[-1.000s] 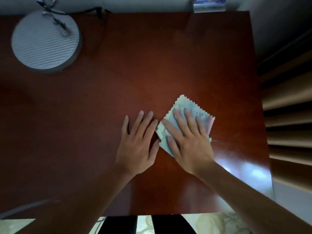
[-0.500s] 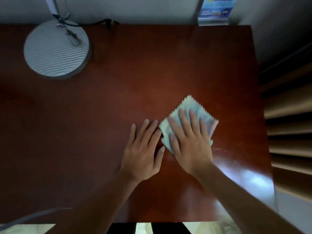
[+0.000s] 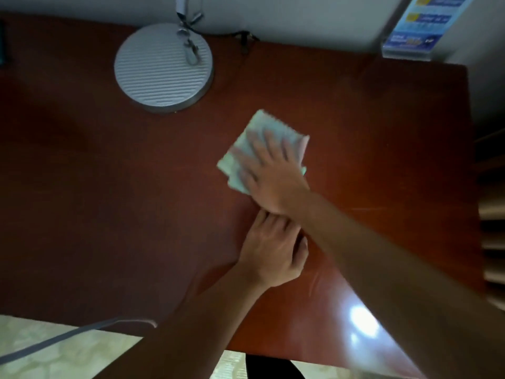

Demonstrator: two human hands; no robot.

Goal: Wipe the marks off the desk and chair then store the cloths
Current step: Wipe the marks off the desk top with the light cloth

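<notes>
A pale green cloth (image 3: pixel 269 128) with a zigzag edge lies flat on the dark red wooden desk (image 3: pixel 109 201). My right hand (image 3: pixel 269 170) presses on it with straight, spread fingers, blurred by motion. My left hand (image 3: pixel 270 250) rests flat on the desk just below, its fingertips tucked under my right wrist. The chair is mostly out of sight; only a dark piece (image 3: pixel 273 367) shows below the desk's front edge.
A round grey lamp base (image 3: pixel 161 71) with a cable stands at the back of the desk. A blue leaflet holder (image 3: pixel 415 31) sits at the back right corner. Slatted wood (image 3: pixel 492 242) lies beyond the right edge. Pale floor (image 3: pixel 54 351) shows in front.
My right hand has slid the cloth away from me toward the back of the desk. My left hand stayed flat on the desk and now lies under my right wrist.
</notes>
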